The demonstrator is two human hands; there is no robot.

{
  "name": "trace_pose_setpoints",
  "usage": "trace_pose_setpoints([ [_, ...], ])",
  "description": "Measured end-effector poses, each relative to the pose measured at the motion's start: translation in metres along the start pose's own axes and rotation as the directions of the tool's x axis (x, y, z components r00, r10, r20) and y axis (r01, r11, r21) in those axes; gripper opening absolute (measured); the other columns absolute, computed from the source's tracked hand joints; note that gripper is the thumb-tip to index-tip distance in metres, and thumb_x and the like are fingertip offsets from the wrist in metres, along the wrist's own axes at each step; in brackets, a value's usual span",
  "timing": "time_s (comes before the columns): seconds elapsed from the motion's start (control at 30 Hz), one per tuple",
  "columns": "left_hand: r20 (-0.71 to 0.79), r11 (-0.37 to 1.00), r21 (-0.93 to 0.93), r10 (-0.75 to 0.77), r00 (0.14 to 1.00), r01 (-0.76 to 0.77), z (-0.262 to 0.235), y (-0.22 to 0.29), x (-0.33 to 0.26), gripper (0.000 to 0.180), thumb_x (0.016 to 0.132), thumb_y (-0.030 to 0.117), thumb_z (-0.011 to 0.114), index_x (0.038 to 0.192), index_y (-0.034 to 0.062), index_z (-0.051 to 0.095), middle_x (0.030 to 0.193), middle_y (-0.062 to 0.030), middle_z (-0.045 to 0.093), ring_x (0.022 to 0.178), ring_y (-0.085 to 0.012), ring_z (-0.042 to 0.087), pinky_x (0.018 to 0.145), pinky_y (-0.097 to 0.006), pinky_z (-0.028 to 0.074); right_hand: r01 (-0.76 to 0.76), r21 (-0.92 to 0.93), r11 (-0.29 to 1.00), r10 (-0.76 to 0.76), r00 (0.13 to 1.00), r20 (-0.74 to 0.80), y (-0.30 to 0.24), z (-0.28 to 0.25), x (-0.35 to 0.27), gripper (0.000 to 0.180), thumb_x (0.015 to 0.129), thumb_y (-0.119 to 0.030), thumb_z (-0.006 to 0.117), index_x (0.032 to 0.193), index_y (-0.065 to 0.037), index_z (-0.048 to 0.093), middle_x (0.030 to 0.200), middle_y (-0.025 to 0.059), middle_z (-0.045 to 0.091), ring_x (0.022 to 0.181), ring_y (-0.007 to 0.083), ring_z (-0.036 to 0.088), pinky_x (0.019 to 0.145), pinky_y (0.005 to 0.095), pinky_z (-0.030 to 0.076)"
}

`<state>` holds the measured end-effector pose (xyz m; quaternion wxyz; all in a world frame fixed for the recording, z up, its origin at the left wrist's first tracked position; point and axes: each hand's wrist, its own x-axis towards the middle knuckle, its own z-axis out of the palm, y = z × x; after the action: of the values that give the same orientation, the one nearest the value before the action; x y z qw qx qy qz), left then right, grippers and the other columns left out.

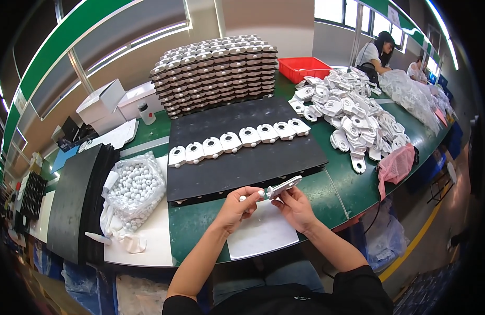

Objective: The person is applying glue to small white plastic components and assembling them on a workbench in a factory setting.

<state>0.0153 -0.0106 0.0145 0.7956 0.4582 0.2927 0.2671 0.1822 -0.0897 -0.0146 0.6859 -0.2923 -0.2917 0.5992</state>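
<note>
Our left hand [236, 211] pinches a white ball [261, 193] just beside the white plastic part [285, 186] our right hand [298, 210] grips, above the desk [323, 197].

No lettering legible, pale notice [393, 15] on green frame [379, 4], small white mark [302, 298] on black shirt [362, 290]
</note>
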Motion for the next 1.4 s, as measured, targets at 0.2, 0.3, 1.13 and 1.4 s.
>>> trace_pose_setpoints([
  [0.2, -0.021, 0.999, 0.053, 0.005, 1.000, -0.004, 0.004, 0.002, -0.002, 0.019, 0.077, 0.015, 0.067, 0.094, 0.0064, 0.062, 0.068, 0.0051, 0.050, 0.055, -0.0016, 0.039, 0.045, -0.016, 0.025, 0.005, -0.005, 1.000, -0.005, 1.000, -0.013, 0.000, 0.001, 0.000, 0.017, 0.092, -0.011, 0.043, 0.107, -0.006, 0.049, 0.104, 0.0040, 0.054, 0.096, 0.0131, 0.051, 0.085, 0.0305, 0.042],
  [0.3, -0.011, 0.998, 0.064, 0.009, 1.000, -0.008, 0.005, 0.002, -0.002, 0.019, 0.077, 0.015, 0.067, 0.093, 0.0066, 0.062, 0.068, 0.0049, 0.050, 0.055, -0.0016, 0.040, 0.045, -0.016, 0.026, -0.001, -0.019, 1.000, 0.001, 1.000, -0.007, 0.000, 0.000, 0.000, 0.016, 0.092, -0.010, 0.044, 0.107, -0.007, 0.049, 0.103, 0.0036, 0.054, 0.095, 0.0129, 0.052, 0.084, 0.0303, 0.043],
  [1.13, -0.049, 0.848, -0.530, -0.005, 0.999, -0.022, -0.027, -0.005, 0.013, 0.047, 0.078, 0.059, 0.049, 0.069, 0.0133, 0.044, 0.058, 0.0021, 0.036, 0.047, -0.0080, 0.038, 0.035, -0.018, 0.019, 0.104, -0.784, 0.612, 0.157, 0.956, 0.249, 0.023, 0.130, 0.167, 0.042, 0.078, -0.011, 0.061, 0.115, 0.000, 0.042, 0.077, 0.0079, 0.059, 0.063, 0.0102, 0.052, 0.053, 0.0235, 0.043],
  [1.4, 0.051, 0.828, -0.550, -0.097, 0.994, 0.109, -0.027, -0.002, 0.006, 0.030, 0.089, 0.034, 0.037, 0.085, 0.0072, 0.051, 0.070, -0.0038, 0.048, 0.058, -0.0131, 0.042, 0.036, -0.017, 0.025, -0.297, -0.762, 0.575, 0.525, 0.848, 0.066, 0.083, 0.147, 0.192, 0.045, 0.074, -0.006, 0.067, 0.111, 0.007, 0.046, 0.081, 0.0115, 0.060, 0.060, 0.0144, 0.059, 0.051, 0.0228, 0.052],
])
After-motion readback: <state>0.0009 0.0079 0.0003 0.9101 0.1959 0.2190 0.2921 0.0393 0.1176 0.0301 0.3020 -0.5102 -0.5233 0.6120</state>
